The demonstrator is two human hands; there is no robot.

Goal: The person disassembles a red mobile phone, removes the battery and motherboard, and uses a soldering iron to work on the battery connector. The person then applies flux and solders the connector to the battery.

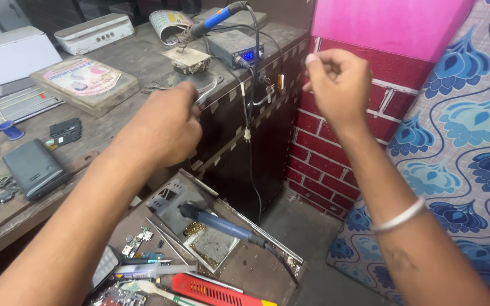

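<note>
- Overhead, a worn wooden bench (114, 122) runs across the upper left, its front a dark cabinet (245, 147) with notched trim.
- Right of the cabinet stands a red brick wall (324, 158) with a pink panel (387, 22) above it, and a blue-patterned cloth (466, 130) hangs at the far right.
- On the bench lie a dark phone (34, 168), a flat printed box (83, 82), a white unit (94, 33) and a small grey power supply (235, 48) with a blue display.
- A soldering iron (214, 20) with a blue grip rests in a stand (188, 59) at the bench edge (its cord drops down the cabinet front).
- Lower down, an open drawer (256, 266) holds a second iron (222, 224), a metal tray (211, 243), a red-handled tool (216, 293) and small circuit parts (134, 243).
- The left hand (163, 127) is curled closed around tweezers (206, 95), whose tips reach toward the stand's base.
- The right hand (338, 85) is raised near the cabinet's top corner, fingers (313, 59) pinched together; whether anything sits between them I cannot tell.
- A pale bangle (401, 215) circles the right forearm.
</note>
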